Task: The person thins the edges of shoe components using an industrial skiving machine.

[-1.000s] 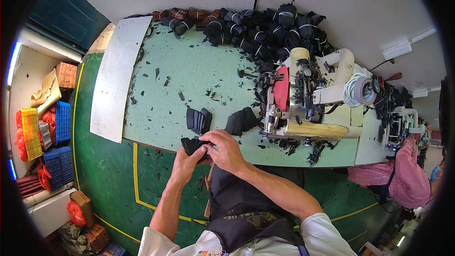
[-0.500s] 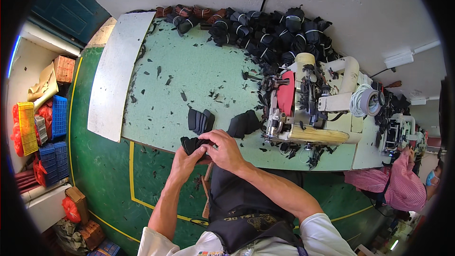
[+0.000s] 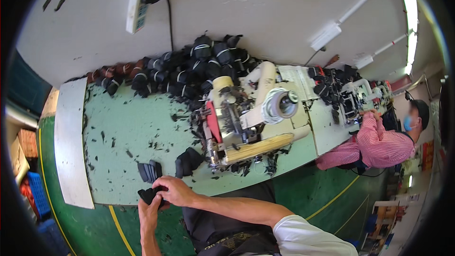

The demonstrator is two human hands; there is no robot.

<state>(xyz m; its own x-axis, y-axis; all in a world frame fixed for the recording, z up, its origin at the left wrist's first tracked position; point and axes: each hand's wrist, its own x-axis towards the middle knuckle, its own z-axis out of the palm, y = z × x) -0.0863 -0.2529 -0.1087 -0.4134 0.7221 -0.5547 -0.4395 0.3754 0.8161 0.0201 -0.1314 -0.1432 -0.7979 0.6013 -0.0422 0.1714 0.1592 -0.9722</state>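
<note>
Close to the table's front edge, my left hand (image 3: 150, 209) grips a small stack of black cut pieces (image 3: 147, 194) from below. My right hand (image 3: 173, 191) closes on the right side of the same stack, its fingers bent over the top edge. Some of the fingertips are hidden behind the pieces. Just beyond my hands, a fanned stack of dark pieces (image 3: 150, 171) lies on the green table top (image 3: 118, 132). To its right rests a second fanned black stack (image 3: 188, 162), near the machine.
A machine (image 3: 246, 123) with a red plate and a pale rounded front bar stands right of the stacks. Tied black bundles (image 3: 182, 76) pile along the wall. Dark scraps litter the table. A white board (image 3: 73, 147) covers its left end. A co-worker (image 3: 379, 137) sits far right.
The view has swung to the right and up, bringing more of the wall and the co-worker into sight. Both hands still hold the black stack near the table edge.
</note>
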